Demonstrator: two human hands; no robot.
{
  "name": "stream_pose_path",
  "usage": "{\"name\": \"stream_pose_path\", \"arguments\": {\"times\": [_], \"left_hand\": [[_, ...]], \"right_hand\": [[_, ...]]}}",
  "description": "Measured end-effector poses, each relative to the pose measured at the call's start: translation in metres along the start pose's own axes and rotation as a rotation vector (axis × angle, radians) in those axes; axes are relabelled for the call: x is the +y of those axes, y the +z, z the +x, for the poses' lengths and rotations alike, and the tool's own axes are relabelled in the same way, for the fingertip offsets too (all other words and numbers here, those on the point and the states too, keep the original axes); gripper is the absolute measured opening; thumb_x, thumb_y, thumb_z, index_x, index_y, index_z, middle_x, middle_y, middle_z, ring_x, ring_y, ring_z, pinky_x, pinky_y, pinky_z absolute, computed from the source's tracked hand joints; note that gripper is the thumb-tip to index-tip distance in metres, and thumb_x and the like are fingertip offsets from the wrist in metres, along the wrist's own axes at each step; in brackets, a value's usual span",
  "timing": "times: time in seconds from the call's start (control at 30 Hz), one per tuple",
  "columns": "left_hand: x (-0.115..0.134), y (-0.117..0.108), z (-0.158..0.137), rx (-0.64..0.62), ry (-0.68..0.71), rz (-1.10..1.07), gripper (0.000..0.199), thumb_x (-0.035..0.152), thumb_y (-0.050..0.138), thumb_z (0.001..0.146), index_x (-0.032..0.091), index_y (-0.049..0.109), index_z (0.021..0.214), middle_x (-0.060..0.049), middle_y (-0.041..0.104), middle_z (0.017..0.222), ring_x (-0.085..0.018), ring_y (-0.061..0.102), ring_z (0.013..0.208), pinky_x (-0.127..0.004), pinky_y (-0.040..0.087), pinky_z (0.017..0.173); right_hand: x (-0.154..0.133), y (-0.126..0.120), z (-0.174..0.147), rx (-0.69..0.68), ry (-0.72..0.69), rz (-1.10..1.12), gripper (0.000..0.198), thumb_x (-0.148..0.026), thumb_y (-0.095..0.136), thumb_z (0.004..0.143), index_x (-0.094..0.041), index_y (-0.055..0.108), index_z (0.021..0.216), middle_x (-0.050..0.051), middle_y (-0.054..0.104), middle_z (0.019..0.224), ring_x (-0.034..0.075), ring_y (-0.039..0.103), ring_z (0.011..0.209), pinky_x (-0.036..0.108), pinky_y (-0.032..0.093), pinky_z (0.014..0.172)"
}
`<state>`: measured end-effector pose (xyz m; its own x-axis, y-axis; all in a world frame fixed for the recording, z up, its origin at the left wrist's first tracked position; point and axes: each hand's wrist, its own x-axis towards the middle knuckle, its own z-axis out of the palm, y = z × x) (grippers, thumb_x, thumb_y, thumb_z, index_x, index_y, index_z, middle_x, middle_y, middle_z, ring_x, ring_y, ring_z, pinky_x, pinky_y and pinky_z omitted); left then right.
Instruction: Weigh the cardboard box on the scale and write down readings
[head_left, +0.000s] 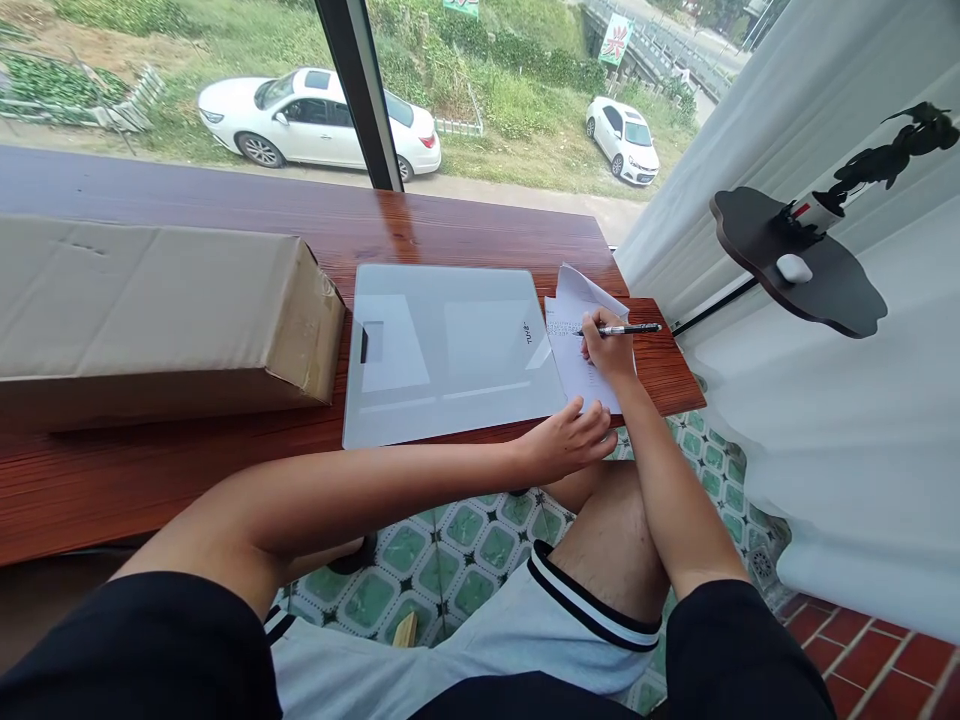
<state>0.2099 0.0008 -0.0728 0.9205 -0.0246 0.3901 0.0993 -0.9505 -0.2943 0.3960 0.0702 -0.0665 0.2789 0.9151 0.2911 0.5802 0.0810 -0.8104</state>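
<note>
the right hand (pixel 609 352), right of centre in the frame, has its grip closed around a black-and-silver pen (pixel 636 328), which lies nearly level, its tip pointing left onto the paper (pixel 586 378). small lines of writing show on the paper beside the tip, and its top edge curls up. the left hand (pixel 566 440), just below and to the left, has its grip open and holds nothing, fingers loosely spread at the paper's lower edge; whether they press on it i cannot tell. left of the paper, at the centre of the frame, a pale glossy panel (pixel 457 360) lies flat on the reddish-brown tabletop (pixel 82 490), touching or just under the paper's edge. a cardboard box (pixel 142 300) fills the middle left. at the upper right, a dark wavy-edged shelf (pixel 840 295) bears a potted plant (pixel 877 165) and a small white rounded object (pixel 793 268), in front of white curtains (pixel 847 420). two white cars (pixel 319 125) stand beyond the window along the top. green-patterned floor tiles (pixel 465 525) show at the lower centre.
</note>
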Motion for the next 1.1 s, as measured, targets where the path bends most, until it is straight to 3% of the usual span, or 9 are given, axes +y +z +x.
{"name": "stream_pose_path", "arguments": {"times": [0.63,1.1], "left_hand": [[-0.0011,-0.0036,0.0011,-0.011,-0.019,0.026,0.037,0.009,0.043,0.1,0.013,0.062,0.132,-0.015,0.065,0.13,-0.031,0.058,0.115,-0.045,0.041,0.095],[0.0005,-0.002,0.0014,-0.004,-0.029,0.017,0.035,0.012,0.044,0.102,0.011,0.062,0.132,-0.016,0.065,0.131,-0.029,0.059,0.111,-0.044,0.042,0.093]], "right_hand": [[0.0042,0.0003,0.0022,-0.031,-0.027,-0.028,0.04,-0.051,0.052,0.098,-0.026,0.042,0.068,-0.007,0.053,0.048,0.011,0.051,0.04,0.025,0.043,0.046],[-0.0021,0.0002,0.0018,-0.044,0.01,-0.013,0.047,-0.061,0.051,0.096,-0.026,0.04,0.067,-0.006,0.053,0.046,0.011,0.049,0.039,0.023,0.041,0.042]]}}
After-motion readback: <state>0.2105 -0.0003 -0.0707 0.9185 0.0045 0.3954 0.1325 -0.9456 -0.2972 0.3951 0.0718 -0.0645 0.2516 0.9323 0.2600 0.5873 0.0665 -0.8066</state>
